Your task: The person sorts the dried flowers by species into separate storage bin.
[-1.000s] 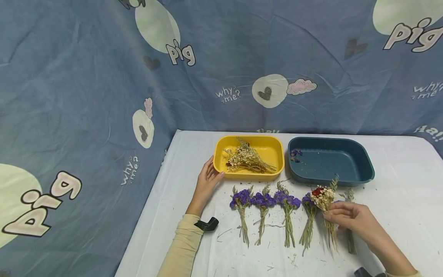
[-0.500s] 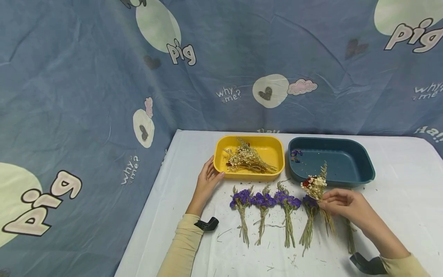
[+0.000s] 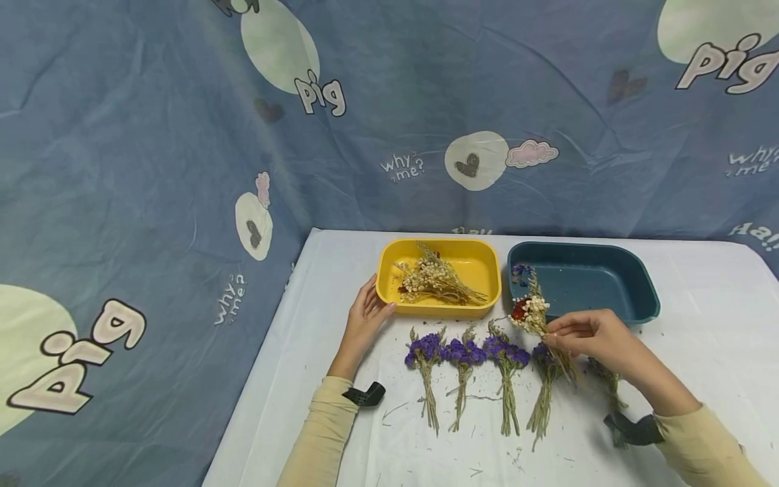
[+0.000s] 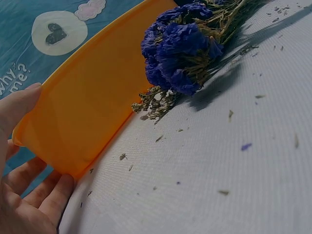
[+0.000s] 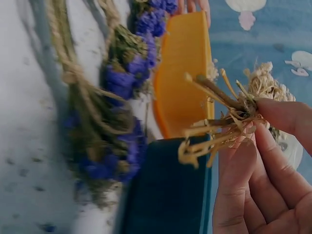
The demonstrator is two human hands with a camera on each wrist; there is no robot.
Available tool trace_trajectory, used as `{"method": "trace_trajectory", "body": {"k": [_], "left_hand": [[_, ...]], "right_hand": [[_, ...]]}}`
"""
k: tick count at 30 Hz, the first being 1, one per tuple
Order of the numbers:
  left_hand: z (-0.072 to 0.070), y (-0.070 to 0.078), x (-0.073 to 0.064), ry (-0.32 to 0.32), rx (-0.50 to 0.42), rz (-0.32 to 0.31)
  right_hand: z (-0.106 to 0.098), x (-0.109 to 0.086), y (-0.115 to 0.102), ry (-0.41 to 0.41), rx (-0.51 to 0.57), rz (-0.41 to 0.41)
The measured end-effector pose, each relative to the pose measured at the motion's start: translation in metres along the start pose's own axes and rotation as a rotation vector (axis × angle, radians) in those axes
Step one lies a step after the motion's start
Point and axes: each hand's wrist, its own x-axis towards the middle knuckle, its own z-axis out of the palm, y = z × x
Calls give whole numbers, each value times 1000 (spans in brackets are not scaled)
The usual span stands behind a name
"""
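Observation:
My right hand (image 3: 599, 341) pinches the stems of a small dried-flower bunch (image 3: 532, 314) with cream and dark red heads. It holds the bunch above the table, its flower heads overlapping the front left corner of the dark teal tray (image 3: 596, 314) in the head view. In the right wrist view the cut stem ends (image 5: 209, 126) point back toward the camera. My left hand (image 3: 363, 325) grips the left front corner of a yellow tray (image 3: 435, 311), thumb (image 4: 22, 105) near the rim and fingers round the outside. Inside that tray lie similar cream bunches (image 3: 435, 281).
Several purple dried-flower bunches (image 3: 505, 355) lie in a row before the trays. Another bunch (image 3: 610, 379) is partly hidden beneath my right arm. Purple petals (image 3: 521, 273) sit in the teal tray's left end, and bits of stem litter the white tablecloth (image 3: 450, 463). A patterned blue curtain (image 3: 365, 196) hangs behind.
My right hand has moved left and away from me with the cream and red bunch, from over the right-hand bunches to the teal tray's front edge. My left hand has stayed still.

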Motion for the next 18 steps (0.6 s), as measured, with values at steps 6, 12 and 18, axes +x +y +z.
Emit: {"method": "trace_trajectory", "body": {"k": [6, 12, 18], "left_hand": [[1, 1, 0, 6, 11, -4], [1, 0, 0, 7, 9, -2], [1, 0, 2, 4, 3, -14]], "right_hand": [[-6, 16, -12, -16, -41, -44], [-11, 35, -28, -42, -49, -74], [-12, 55, -42, -78, -47, -91]]}}
